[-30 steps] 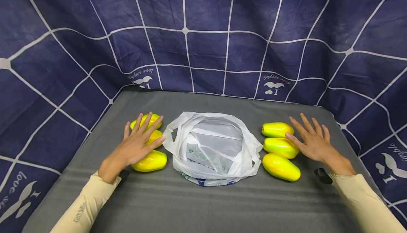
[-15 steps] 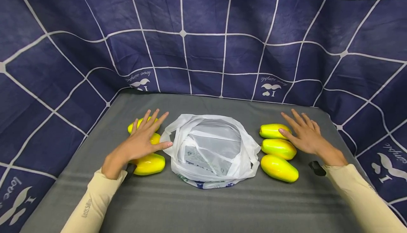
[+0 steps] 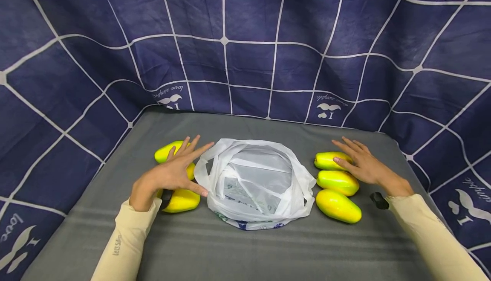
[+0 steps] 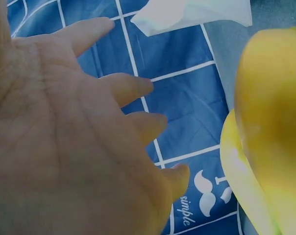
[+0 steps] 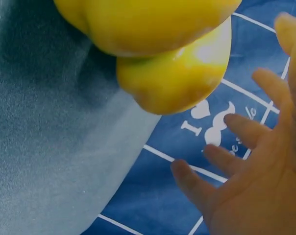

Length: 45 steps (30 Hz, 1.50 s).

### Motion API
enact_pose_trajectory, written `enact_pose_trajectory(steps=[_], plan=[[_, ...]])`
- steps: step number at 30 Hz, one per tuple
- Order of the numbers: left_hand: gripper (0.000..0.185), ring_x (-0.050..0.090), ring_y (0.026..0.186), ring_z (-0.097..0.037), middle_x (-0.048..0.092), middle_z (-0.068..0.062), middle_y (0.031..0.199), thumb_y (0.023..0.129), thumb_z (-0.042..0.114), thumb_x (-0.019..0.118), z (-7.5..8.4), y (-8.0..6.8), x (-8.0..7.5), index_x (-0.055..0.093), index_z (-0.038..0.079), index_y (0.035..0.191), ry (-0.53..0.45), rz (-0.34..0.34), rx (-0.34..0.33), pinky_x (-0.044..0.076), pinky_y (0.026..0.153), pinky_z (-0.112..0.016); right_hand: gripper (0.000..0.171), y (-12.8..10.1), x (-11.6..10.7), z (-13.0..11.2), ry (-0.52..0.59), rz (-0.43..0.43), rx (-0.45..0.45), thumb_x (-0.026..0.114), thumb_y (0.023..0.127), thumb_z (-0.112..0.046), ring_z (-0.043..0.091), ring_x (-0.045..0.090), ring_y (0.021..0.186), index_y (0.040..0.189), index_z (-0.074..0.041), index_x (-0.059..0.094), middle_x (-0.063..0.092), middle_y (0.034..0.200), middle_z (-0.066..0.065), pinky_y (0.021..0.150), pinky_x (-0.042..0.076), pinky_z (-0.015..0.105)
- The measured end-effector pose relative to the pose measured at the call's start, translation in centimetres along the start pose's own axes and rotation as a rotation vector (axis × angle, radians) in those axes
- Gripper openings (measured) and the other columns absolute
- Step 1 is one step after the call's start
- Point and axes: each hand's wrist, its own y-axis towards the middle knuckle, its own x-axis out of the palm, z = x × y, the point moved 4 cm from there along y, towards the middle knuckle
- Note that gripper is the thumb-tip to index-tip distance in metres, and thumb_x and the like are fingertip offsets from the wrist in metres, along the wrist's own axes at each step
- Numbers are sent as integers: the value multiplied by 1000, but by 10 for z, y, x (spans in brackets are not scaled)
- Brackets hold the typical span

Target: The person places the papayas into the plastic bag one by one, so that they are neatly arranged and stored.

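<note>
A crumpled white plastic bag [image 3: 255,183] lies open-mouthed in the middle of the grey table [image 3: 245,247]. Three yellow-green mango-like fruits lie on each side of it. My left hand [image 3: 174,174] hovers open over the left fruits [image 3: 180,201], fingers spread, with the fingertips at the bag's left rim. In the left wrist view the palm [image 4: 55,147] is empty beside a fruit [image 4: 270,137]. My right hand [image 3: 362,166] is open above the far right fruit [image 3: 327,160], thumb over it. The right wrist view shows that hand [image 5: 265,186] apart from the fruit [image 5: 162,49].
A navy cloth [image 3: 245,38] with a white grid pattern walls the table at the back and on both sides. Two more fruits [image 3: 337,182] [image 3: 339,206] lie in a row nearer me on the right. Both arms wear cream sleeves [image 3: 119,247].
Both hands have drifted inward. The left hand turned onto its edge and reached the bag's rim; the right hand slid left over the far right fruit.
</note>
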Motion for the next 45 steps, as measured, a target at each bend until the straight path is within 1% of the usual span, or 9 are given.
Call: enact_pose_trajectory(steps=[6, 11, 15, 21, 26, 33, 36, 42, 45], plan=[[126, -13, 153, -44, -3, -16, 169, 59, 61, 89, 0, -3, 4, 19, 35, 161, 17, -49, -21, -6, 115, -73, 57, 8, 1, -1, -22, 50, -119, 66, 97, -29, 61, 24, 140, 146, -5, 49, 30, 156, 33, 104, 23, 79], [125, -11, 153, -46, -2, -19, 168, 61, 59, 89, 2, 1, 6, 18, 32, 161, 21, -66, -10, -7, 114, -74, 51, 10, 3, 1, 31, 54, -166, 69, 95, -19, 59, 31, 137, 141, -5, 55, 37, 153, 31, 103, 27, 76], [126, -12, 153, -44, -2, -17, 169, 61, 57, 91, 2, 3, 9, 19, 32, 161, 5, -78, -14, -8, 114, -73, 46, 11, 5, 3, 77, 44, -186, 71, 92, -13, 59, 36, 134, 137, -6, 60, 40, 151, 30, 101, 29, 75], [128, -13, 153, -44, -2, -17, 169, 60, 56, 91, 1, 5, 12, 18, 31, 161, -4, -86, -9, -9, 114, -74, 42, 11, 8, 4, 98, 45, -207, 71, 91, -10, 57, 42, 130, 133, -9, 65, 45, 148, 29, 99, 34, 72], [128, -12, 153, -46, -1, -18, 168, 60, 56, 92, 0, 7, 14, 17, 32, 161, -9, -87, -5, -9, 113, -75, 42, 11, 11, 4, 105, 55, -217, 71, 91, -10, 51, 49, 128, 133, -9, 64, 53, 142, 26, 99, 39, 66], [130, -11, 153, -46, 1, -19, 168, 58, 56, 93, 1, 9, 16, 17, 32, 161, -9, -94, -4, -8, 112, -76, 44, 11, 12, 4, 129, 39, -199, 71, 92, -12, 47, 50, 129, 135, -11, 63, 56, 140, 22, 100, 38, 64], [129, -11, 153, -47, 2, -19, 168, 59, 55, 92, 2, 10, 15, 17, 31, 161, -6, -93, -2, -7, 112, -76, 45, 11, 11, 4, 119, 39, -198, 72, 92, -13, 43, 52, 128, 136, -11, 62, 59, 138, 18, 100, 40, 59], [126, -9, 152, -48, 3, -19, 168, 62, 54, 91, 4, 9, 14, 17, 30, 161, 5, -89, 1, -6, 113, -76, 44, 13, 10, 3, 69, 89, -229, 72, 91, -11, 32, 56, 122, 134, -9, 63, 64, 131, 12, 97, 42, 38], [125, -9, 152, -48, 3, -19, 168, 63, 53, 91, 5, 8, 14, 17, 29, 162, 3, -93, -1, -6, 113, -76, 44, 13, 9, 1, 65, 109, -235, 72, 91, -11, 31, 57, 121, 134, -8, 63, 64, 130, 13, 96, 42, 38]])
